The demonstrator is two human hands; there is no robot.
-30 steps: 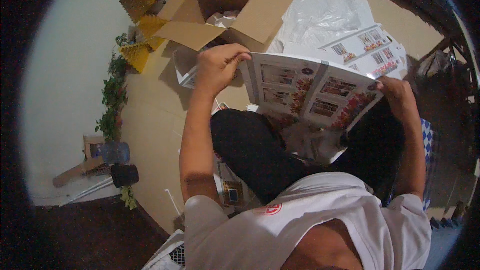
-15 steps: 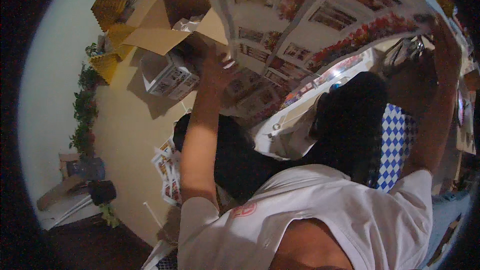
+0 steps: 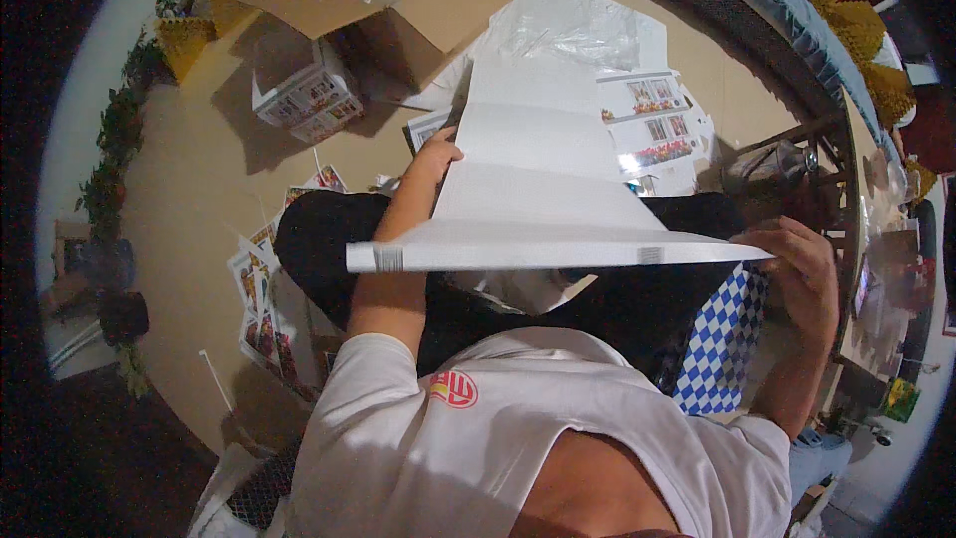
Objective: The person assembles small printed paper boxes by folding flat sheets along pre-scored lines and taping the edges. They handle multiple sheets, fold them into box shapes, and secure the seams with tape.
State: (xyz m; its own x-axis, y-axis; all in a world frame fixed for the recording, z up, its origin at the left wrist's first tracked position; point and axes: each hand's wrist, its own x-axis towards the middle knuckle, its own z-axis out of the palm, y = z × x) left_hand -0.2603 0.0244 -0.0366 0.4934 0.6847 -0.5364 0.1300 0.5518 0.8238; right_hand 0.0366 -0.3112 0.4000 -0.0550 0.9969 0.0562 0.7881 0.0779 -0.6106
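Observation:
A large creased sheet of printed paper or thin card (image 3: 543,164) stretches across my lap, its plain white side toward me and its near edge folded up into a narrow strip. My left hand (image 3: 434,157) is closed on the sheet's left edge, thumb on the white face and the other fingers hidden beneath. At the right end of the near strip, my right hand (image 3: 802,257) pinches the corner, slightly smeared by motion. Beyond the sheet lie more printed sheets (image 3: 652,125) with pictures of windows and flowers.
An open cardboard box (image 3: 438,15) stands at the far left, beside a smaller printed white box (image 3: 309,100). Clear plastic film (image 3: 583,25) covers the floor beyond. Printed cut-outs (image 3: 261,304) lie left of my leg. A wooden stool (image 3: 827,154) stands at the right.
The sheet has come down from a raised position and turned from its printed side to its white side. Both hands have lowered toward me, and the view has shifted.

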